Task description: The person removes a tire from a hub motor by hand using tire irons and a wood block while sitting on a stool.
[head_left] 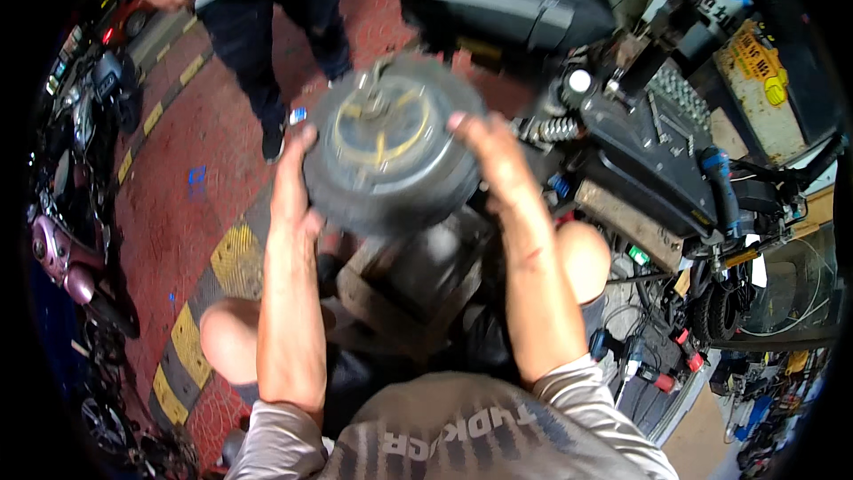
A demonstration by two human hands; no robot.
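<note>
Black wheel (391, 142) is near the mid. of the view, a bit to 11 o'clock, up in front of the person. L hand (290, 182) is on the wheel's 9 o'clock side, R hand (499, 156) on its 3 o'clock side. So the grip is wide, both hands holding the wheel b/w them. Its round face is up, but it's blurry, so small bits are hard to see. Below it, at abt 7 o'clock, is a wood-like block (357, 292) b/w the knees; can't tell if the wheel touches it.

Step in hand, I'd say: holding the wheel w/ both hands. It looks heavy, so the next move prob. calls for a firm hold on both sides, the wheel kept level, and fingers not pinched under it.

At 2 o'clock: a metal spring (555, 130) near the R hand, then a black deck (641, 171) w/ a spanner (659, 120) on it. Power tools (657, 380) lie at 4. Another person (267, 22) stands b/w 10 and 11, motorbikes (75, 258) nr 9.
</note>
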